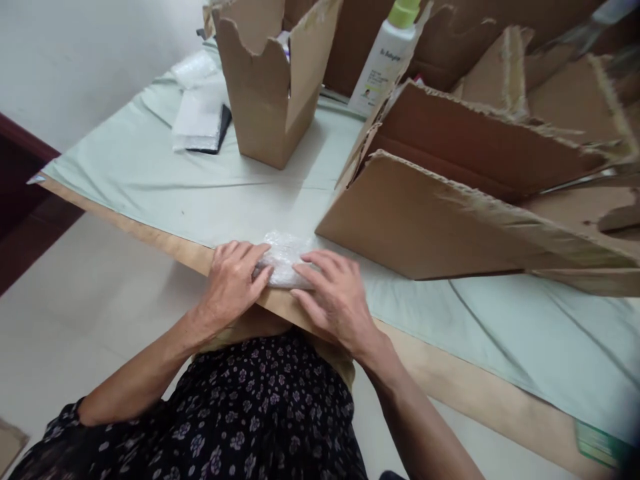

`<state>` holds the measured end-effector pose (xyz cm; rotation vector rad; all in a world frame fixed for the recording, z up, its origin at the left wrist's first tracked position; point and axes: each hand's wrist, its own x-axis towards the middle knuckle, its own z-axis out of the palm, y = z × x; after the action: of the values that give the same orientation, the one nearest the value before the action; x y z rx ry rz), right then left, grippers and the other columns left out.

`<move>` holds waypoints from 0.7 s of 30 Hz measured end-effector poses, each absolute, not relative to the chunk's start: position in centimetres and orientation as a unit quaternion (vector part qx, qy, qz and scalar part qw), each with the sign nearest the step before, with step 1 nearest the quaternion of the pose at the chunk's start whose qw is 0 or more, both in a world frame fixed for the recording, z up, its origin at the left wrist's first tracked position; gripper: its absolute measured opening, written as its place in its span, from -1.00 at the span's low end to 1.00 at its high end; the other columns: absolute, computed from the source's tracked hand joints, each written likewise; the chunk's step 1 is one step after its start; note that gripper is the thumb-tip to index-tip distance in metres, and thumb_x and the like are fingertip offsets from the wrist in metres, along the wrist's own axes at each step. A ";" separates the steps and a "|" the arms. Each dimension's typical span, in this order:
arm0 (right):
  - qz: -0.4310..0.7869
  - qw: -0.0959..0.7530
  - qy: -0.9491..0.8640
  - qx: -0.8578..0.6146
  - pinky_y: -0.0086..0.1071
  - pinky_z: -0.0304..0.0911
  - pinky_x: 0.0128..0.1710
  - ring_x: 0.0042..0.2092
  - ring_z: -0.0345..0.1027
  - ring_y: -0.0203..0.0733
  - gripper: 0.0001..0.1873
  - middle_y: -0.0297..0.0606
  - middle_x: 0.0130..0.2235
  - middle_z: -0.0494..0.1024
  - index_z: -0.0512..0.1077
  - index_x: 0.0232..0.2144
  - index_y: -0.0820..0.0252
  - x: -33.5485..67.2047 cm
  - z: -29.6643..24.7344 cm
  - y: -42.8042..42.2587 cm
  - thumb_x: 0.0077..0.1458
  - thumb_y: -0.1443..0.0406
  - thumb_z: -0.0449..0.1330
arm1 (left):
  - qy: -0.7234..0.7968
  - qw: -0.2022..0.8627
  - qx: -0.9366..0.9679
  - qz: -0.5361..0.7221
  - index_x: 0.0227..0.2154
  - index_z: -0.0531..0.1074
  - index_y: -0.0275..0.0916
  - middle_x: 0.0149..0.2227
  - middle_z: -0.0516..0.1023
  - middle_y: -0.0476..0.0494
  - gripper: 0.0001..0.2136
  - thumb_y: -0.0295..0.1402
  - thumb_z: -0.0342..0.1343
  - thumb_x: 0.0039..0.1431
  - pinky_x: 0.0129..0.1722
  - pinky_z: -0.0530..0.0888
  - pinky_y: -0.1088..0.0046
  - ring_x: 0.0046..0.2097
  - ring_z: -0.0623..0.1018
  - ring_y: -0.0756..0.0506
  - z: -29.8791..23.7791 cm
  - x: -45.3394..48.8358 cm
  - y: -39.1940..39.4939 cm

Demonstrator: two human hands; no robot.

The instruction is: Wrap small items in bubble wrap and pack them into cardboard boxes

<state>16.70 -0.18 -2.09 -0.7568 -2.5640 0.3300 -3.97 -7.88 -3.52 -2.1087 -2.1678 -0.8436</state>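
Blk floral top [270, 407] closest; L hand [233, 280], R hand [334, 292] on bubble-wrap pkg [283, 263].

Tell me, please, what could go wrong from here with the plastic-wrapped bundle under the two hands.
The plastic-wrapped bundle lies right by the table's bare front edge, so it might slip off if the left hand and right hand both let go.
The large cardboard box stands close to the right hand, which could bump it.
The wrinkled cloth might bunch up.
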 end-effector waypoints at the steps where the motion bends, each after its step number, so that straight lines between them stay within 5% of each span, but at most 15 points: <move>1: 0.119 0.196 -0.938 -0.261 0.01 0.30 0.12 0.19 0.41 0.14 -0.76 -0.07 0.10 0.63 0.55 0.02 0.16 16.6 -2.3 -0.1 0.33 0.28 0.23 | -0.693 0.001 -0.662 -0.285 0.01 0.55 -0.34 -0.17 0.65 -0.30 -0.74 -0.35 0.14 0.35 -0.07 0.50 0.02 -0.11 0.60 -0.31 -3.4 -3.9 -8.1; 5: 0.169 0.226 -0.913 -0.294 -0.03 0.32 0.11 0.10 0.50 0.05 -0.78 -0.13 -0.02 0.70 0.56 -0.02 0.16 16.4 -2.8 0.3 0.36 0.35 0.16 | -0.701 -0.096 -0.558 -0.434 0.06 0.52 -0.31 -0.11 0.64 -0.25 -0.69 -0.31 0.18 0.33 -0.05 0.57 0.21 -0.12 0.62 -0.17 -2.2 -3.1 -10.6; 9: 0.276 0.299 -0.854 -0.323 -0.11 0.37 0.04 -0.01 0.55 -0.04 -0.77 -0.18 -0.07 0.71 0.56 -0.04 0.13 16.8 -2.1 -0.5 0.36 0.34 0.14 | -0.696 -0.332 -0.430 -0.469 0.05 0.54 -0.22 -0.17 0.68 -0.13 -0.68 -0.27 0.25 0.26 -0.24 0.57 0.41 -0.26 0.61 -0.05 -1.3 -1.8 -12.3; 13: 0.371 0.272 -0.838 -0.293 -0.15 0.36 0.06 -0.04 0.54 -0.11 -0.80 -0.26 -0.09 0.70 0.56 -0.10 0.07 17.7 -0.8 -2.4 0.34 0.33 0.15 | -0.607 -0.504 -0.343 -0.510 -0.12 0.58 -0.21 -0.33 0.64 -0.07 -0.66 -0.15 0.40 0.10 -0.33 0.54 0.45 -0.33 0.57 -0.05 -1.6 -0.8 -11.5; 16: 0.390 0.274 -0.812 -0.337 -0.09 0.35 0.11 0.03 0.51 -0.06 -0.82 -0.21 -0.05 0.66 0.54 -0.08 0.06 18.9 -0.8 -3.2 0.33 0.24 0.18 | -0.561 -0.534 -0.309 -0.552 -0.20 0.58 -0.20 -0.38 0.60 -0.04 -0.69 -0.13 0.41 0.10 -0.36 0.54 0.43 -0.38 0.54 -0.04 -2.1 -0.2 -11.0; 21: 0.549 0.289 -0.692 -0.369 -0.06 0.42 0.13 0.17 0.47 0.05 -0.26 -0.02 0.20 0.52 0.35 0.25 0.08 21.4 -1.6 -3.8 0.13 -0.05 0.36 | -0.538 -0.531 -0.379 -0.534 -0.13 0.58 -0.19 -0.38 0.59 -0.09 -0.73 -0.13 0.33 0.24 -0.36 0.56 0.39 -0.39 0.54 -0.06 -3.3 0.7 -11.5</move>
<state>21.36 -3.83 -1.56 -0.9855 -1.8467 1.4648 0.70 -11.51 -3.31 -1.9058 -2.7039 -2.6851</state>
